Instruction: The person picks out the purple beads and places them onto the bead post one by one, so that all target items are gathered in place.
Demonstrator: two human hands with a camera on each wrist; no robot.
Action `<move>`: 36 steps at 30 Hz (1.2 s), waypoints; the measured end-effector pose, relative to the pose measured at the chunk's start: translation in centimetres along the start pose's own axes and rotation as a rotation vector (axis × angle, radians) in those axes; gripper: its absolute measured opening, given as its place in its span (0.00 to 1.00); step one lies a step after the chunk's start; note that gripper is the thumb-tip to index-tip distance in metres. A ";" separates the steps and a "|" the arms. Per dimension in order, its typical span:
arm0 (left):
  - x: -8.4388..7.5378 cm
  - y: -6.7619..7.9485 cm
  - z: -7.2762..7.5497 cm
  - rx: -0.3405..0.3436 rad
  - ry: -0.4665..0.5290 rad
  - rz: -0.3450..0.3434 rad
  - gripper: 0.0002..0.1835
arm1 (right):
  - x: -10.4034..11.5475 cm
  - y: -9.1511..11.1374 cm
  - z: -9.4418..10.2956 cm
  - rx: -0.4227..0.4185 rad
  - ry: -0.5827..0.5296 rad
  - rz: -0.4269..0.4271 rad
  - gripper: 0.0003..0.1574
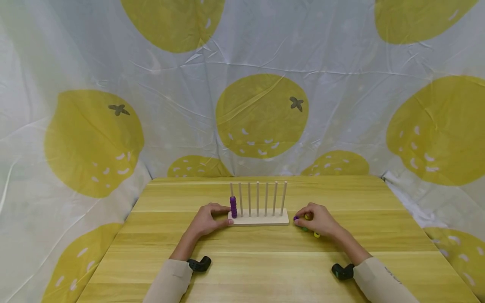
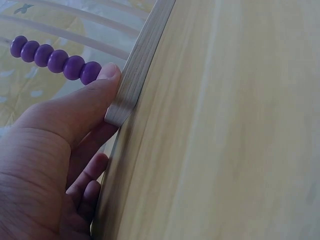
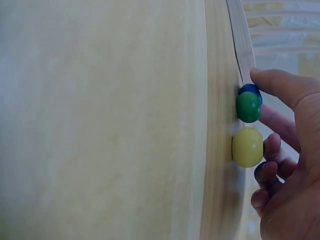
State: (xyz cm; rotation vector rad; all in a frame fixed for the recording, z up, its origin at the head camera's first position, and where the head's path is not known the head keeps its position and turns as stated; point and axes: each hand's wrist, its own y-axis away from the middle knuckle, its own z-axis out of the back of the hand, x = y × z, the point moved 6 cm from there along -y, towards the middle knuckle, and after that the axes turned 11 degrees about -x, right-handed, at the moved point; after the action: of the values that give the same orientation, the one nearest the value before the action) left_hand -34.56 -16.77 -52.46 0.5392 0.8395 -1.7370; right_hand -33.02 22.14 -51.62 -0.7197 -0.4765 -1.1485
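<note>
My left hand grips the left end of a pale wooden base with several upright rods, its thumb on the near edge. Several purple beads are stacked on the leftmost rod; they also show beside the left thumb in the left wrist view. Right of the base, my right hand pinches a purple bead between thumb and index fingertip. Under and beside that hand lie a green bead, a blue bead and yellow beads. The hand partly hides them.
The wooden table carries everything. A white cloth with yellow fruit prints hangs behind it and at both sides. Black devices are strapped at both wrists, by the beige sleeves.
</note>
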 end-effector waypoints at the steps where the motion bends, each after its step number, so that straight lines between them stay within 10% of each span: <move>1: 0.0 0.0 0.0 0.000 0.004 0.000 0.24 | 0.0 0.0 0.0 -0.001 -0.003 0.000 0.07; 36: -0.2 0.2 0.2 -0.011 -0.001 -0.013 0.24 | 3.8 -2.0 5.1 -0.073 0.051 0.083 0.10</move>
State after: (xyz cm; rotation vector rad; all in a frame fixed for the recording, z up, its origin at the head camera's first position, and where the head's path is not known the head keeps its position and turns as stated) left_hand -34.33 -16.81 -52.28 0.5262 0.8534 -1.7436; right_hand -33.49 22.94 -44.97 -0.7651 -0.3600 -1.1086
